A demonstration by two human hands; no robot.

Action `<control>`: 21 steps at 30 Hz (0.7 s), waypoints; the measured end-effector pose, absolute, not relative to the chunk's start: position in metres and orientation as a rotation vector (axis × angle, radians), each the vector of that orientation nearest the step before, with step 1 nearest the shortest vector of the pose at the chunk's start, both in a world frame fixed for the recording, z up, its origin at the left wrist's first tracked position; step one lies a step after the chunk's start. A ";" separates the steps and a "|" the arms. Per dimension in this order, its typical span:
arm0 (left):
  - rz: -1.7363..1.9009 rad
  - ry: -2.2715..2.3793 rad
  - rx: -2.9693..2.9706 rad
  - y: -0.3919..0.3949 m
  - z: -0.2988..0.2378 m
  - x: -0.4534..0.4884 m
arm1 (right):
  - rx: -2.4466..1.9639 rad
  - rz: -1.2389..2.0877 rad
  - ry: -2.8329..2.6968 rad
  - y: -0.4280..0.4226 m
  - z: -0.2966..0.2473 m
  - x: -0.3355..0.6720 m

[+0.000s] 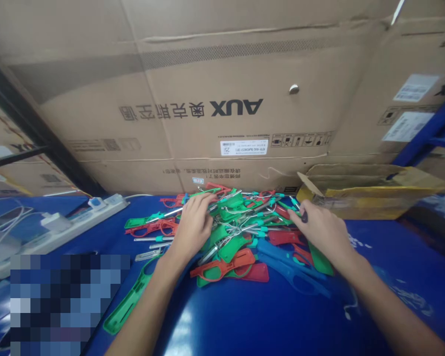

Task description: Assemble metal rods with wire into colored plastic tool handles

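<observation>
A heap of long-nosed gas lighter parts lies on the blue table, with green, red and blue plastic handle shells, thin metal tubes and loose wires. My left hand point(196, 222) rests on the left of the heap, its fingers bent down and closed among the tubes beside a green handle shell point(233, 202). Its fingertips are partly hidden. On the right, my right hand point(322, 230) has curled fingers and the thumb near a small dark piece point(304, 216). What it grips is unclear. Below lie a blue handle shell point(287, 264) and a red handle shell point(257, 272).
A white power strip point(74, 227) with plugs and cables lies at the left. An open cardboard box point(367, 200) stands at the back right. Large cardboard point(193, 64) forms the back wall. Clear plastic scraps point(408, 296) lie on the table point(282, 321) at the right.
</observation>
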State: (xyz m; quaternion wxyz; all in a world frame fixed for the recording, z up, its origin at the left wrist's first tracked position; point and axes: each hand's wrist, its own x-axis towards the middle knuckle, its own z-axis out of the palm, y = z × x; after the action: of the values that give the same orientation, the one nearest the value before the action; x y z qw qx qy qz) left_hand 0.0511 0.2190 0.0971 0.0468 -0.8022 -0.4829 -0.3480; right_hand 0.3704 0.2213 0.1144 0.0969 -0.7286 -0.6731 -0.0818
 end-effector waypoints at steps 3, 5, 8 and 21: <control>-1.051 -1.383 -2.522 0.214 0.098 0.057 | -2.138 -0.249 -1.937 0.222 0.115 0.380; -1.024 -1.345 -2.568 0.210 0.095 0.067 | -2.095 -0.245 -1.924 0.223 0.114 0.384; -0.946 -1.340 -2.607 0.204 0.086 0.083 | -1.986 -0.237 -1.896 0.223 0.113 0.385; -0.879 -1.393 -2.647 0.205 0.086 0.084 | -1.345 -0.088 -1.943 0.222 0.093 0.354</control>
State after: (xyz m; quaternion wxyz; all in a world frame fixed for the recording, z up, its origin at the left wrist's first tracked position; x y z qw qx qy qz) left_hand 0.0838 0.2047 0.0859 0.0121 -0.8489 -0.4469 -0.2819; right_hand 0.3539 0.2219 0.0928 0.3786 -0.5265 -0.7604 -0.0343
